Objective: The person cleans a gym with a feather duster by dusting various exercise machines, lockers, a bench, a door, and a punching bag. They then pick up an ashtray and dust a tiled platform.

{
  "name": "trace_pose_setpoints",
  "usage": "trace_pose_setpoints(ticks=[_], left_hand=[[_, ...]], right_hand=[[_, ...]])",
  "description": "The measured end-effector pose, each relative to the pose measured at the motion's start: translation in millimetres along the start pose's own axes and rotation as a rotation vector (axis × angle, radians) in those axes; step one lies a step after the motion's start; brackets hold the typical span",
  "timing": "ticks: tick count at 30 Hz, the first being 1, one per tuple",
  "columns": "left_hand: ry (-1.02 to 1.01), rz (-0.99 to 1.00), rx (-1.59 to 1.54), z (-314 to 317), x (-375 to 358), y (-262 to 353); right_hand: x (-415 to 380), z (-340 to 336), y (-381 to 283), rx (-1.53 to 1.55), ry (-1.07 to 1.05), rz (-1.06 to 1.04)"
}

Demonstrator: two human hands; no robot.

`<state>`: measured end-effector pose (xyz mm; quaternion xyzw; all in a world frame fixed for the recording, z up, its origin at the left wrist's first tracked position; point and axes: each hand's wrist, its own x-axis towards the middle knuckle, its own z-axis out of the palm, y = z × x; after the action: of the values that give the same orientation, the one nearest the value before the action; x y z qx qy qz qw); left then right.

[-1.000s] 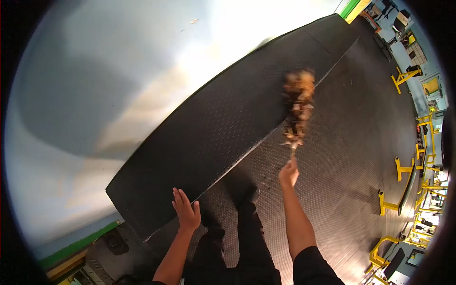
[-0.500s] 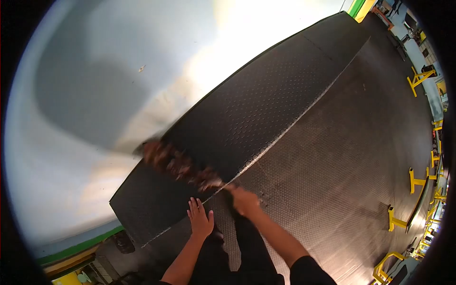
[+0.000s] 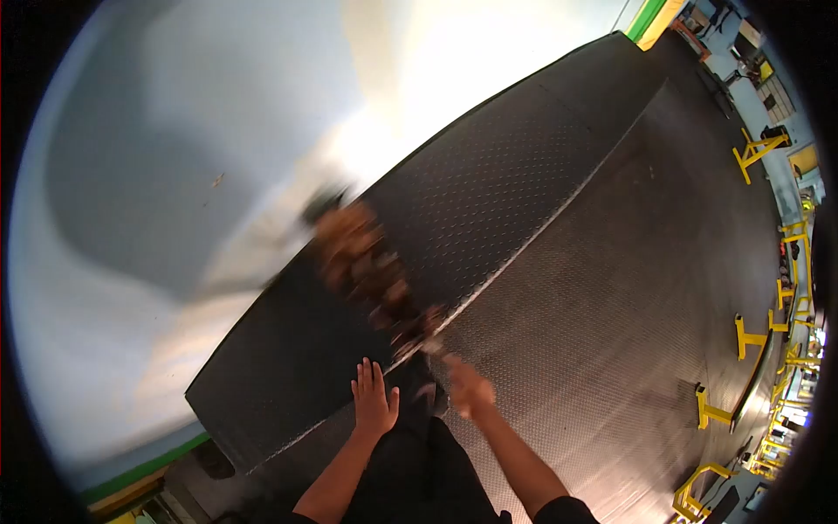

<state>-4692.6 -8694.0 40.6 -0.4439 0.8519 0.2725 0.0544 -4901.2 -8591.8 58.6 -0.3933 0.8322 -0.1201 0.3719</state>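
My right hand [image 3: 472,390] is closed around the handle of a feather duster [image 3: 362,262]. Its brown feathers, smeared by motion, lie across a long black studded surface [image 3: 497,183], and the dark tip overlaps the pale wall. My left hand [image 3: 374,403] has its fingers stretched out, with the fingertips at the worn, whitish near edge of that black surface. Nothing shows in the left hand.
The pale wall [image 3: 122,288] runs along the far side, with a green and yellow strip [image 3: 650,22] at the top. Dark textured flooring [image 3: 594,349] spreads to the right. Yellow metal stands [image 3: 711,408] line the right side.
The duster has swung to the right and upward along the black surface, and my right hand has shifted slightly right and down. My left hand stays by the near edge.
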Motion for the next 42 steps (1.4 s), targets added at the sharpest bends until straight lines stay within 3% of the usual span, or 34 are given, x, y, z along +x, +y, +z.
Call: trace_pose_setpoints(ticks=[1, 2, 4, 6, 10, 12, 13, 15, 19, 21, 23, 25, 29, 33, 34, 36, 37, 39, 41, 42], left_hand=[[-0.095, -0.005, 0.063, 1, 8, 3], [-0.19, -0.009, 0.128, -1, 15, 7], [-0.141, 0.026, 0.08, -6, 28, 13], [-0.098, 0.051, 0.037, -15, 42, 17], [-0.117, 0.115, 0.064, -30, 73, 23], [-0.125, 0.146, 0.074, -32, 92, 30], [-0.115, 0.165, 0.077, -33, 103, 33], [-0.104, 0.197, 0.078, -37, 129, 43], [0.013, 0.312, 0.056, -38, 161, 66], [0.07, 0.361, 0.042, -32, 172, 65], [-0.101, 0.412, -0.174, -30, 182, 64], [-0.053, 0.438, -0.088, -32, 184, 74], [0.036, 0.429, -0.015, -33, 186, 96], [0.123, 0.439, -0.038, -30, 193, 127], [0.099, 0.416, -0.038, -27, 200, 142], [0.07, 0.395, -0.037, -18, 208, 167], [0.056, 0.415, -0.012, -10, 218, 181], [0.046, 0.44, 0.022, 2, 238, 209], [0.02, 0.369, 0.035, 17, 257, 243], [0.018, 0.377, 0.037, 18, 265, 263]], right_hand=[[-4, -14, -22, -0.054, -0.238, 0.023], [1, -10, -17, -0.051, -0.235, 0.037], [18, 0, -4, -0.089, -0.24, -0.069], [51, -56, -7, -0.182, -0.312, 0.134], [113, -80, 89, 0.16, 0.665, 0.218], [129, -132, 98, 0.349, 0.593, 0.593], [131, -139, 98, 0.349, 0.598, 0.606], [137, -153, 97, 0.43, 0.805, 0.536], [105, -73, 95, 0.023, 0.709, -0.115], [74, -93, 35, -0.053, 0.032, 0.059], [87, -95, 40, -0.081, -0.067, 0.042], [103, -107, 49, -0.098, -0.167, 0.023], [154, -173, 95, -0.081, 0.075, 0.157], [184, -212, 188, 0.187, 0.65, 0.386], [188, -232, 204, 0.195, 0.634, 0.385], [188, -271, 233, 0.401, 0.681, 0.638], [189, -280, 239, 0.406, 0.682, 0.638], [186, -279, 240, 0.383, 0.671, 0.444], [192, -235, 260, 0.115, 0.837, -0.17], [180, -248, 231, 0.05, 0.415, -0.045]])
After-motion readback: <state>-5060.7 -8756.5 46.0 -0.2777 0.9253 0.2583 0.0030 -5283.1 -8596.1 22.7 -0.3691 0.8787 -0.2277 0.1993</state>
